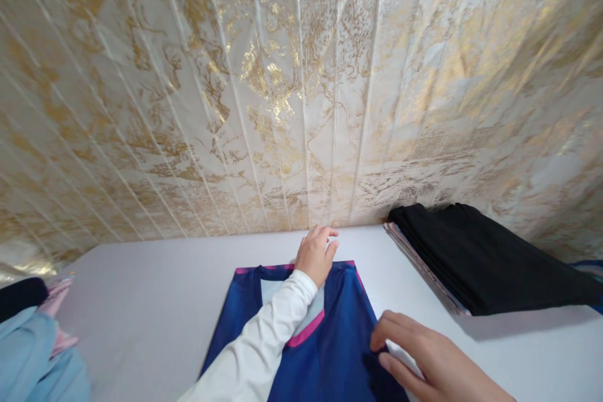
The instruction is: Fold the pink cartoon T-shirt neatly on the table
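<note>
A dark blue shirt [339, 339] with pink trim at its collar and edges lies on the white table, its sides folded in and its neckline facing away from me. My left hand [316, 255], in a white sleeve, reaches across the neckline to the shirt's far edge. Its fingers are loosely bent, the thumb stands apart, and nothing is in it. At the shirt's right edge, my right hand [419, 352] has thumb and fingertips close together on the dark blue cloth. The shirt's near end runs out of view.
On the right of the white table [155, 301] lies a stack of folded clothes with a black garment [485, 257] on top. Light blue clothing [38, 352] and pink clothing [59, 298] are heaped at the left. A gold-patterned wall covering [282, 94] rises behind the table.
</note>
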Tool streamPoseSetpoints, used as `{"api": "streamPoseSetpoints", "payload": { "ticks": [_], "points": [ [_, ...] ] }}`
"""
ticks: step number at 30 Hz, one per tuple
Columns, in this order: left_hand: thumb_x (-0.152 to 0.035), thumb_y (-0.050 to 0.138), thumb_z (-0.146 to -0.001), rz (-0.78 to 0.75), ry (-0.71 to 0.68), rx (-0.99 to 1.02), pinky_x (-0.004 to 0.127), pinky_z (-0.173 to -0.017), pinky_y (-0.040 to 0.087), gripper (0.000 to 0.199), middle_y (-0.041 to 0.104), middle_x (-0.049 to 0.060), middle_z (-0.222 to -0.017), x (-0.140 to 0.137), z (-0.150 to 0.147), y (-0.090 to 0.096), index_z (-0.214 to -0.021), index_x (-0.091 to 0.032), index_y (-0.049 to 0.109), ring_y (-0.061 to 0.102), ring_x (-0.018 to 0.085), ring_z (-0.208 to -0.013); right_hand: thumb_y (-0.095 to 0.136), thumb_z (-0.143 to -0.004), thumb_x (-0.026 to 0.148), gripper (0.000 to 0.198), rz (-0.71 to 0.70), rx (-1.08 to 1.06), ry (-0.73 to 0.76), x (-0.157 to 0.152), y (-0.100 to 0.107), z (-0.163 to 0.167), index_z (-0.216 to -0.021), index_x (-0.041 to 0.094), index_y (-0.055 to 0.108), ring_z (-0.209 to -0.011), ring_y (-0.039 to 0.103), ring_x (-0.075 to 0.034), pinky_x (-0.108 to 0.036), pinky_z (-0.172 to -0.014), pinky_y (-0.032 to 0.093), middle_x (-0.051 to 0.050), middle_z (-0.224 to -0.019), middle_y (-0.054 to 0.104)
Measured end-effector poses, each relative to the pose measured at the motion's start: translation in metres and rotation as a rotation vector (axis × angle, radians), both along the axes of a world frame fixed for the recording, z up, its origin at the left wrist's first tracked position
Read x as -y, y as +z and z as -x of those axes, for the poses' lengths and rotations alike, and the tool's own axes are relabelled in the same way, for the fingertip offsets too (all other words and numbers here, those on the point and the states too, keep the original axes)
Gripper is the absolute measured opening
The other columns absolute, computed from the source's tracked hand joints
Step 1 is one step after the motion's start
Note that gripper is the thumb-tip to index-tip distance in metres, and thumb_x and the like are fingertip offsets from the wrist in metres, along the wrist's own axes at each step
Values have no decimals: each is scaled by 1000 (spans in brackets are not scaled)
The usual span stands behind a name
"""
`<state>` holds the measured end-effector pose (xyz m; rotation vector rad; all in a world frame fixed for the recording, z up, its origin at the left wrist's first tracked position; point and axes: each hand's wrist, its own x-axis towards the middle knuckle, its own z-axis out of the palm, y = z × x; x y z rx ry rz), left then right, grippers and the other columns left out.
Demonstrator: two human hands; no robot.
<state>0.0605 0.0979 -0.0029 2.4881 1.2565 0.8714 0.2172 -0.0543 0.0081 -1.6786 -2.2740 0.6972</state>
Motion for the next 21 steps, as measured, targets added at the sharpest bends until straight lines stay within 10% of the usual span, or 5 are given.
{"api": "streamPoseSetpoints", "payload": {
  "ticks": [5,10,15,21],
  "points": [
    [-12,51,-85,-63,-49,-146,37,-95,39,33,56,7,-122,60,52,15,-117,-17,53,51,22,-113,46,-87,34,46,-203,119,91,-22,-34,30,-130,20,50,-131,37,-27,-41,-107,32,-11,-143,40],
    [-35,45,-94,-437,-275,-450,30,-88,45,39,50,7,-134,114,97,-32,-128,-14,47,49,21,-120,43,-89,47,62,-305,189,90,-38,-68,35,-142,16,34,-135,28,-30,-48,-106,34,-12,-148,29],
    [-23,33,-100,-722,-302,-493,23,-87,43,28,58,-2,-126,118,98,-61,-118,-20,55,54,13,-113,43,-88,22,39,-428,186,17,-65,-42,34,-124,15,54,-121,48,-26,-42,-96,42,-13,-131,54],
    [-22,29,-102,-828,-278,-359,17,-79,45,30,61,-6,-121,116,70,-79,-114,-23,57,57,8,-108,46,-88,36,31,-369,179,-169,-131,-24,35,-76,16,67,-88,55,-28,-41,-80,41,-12,-83,66]
  ]
}}
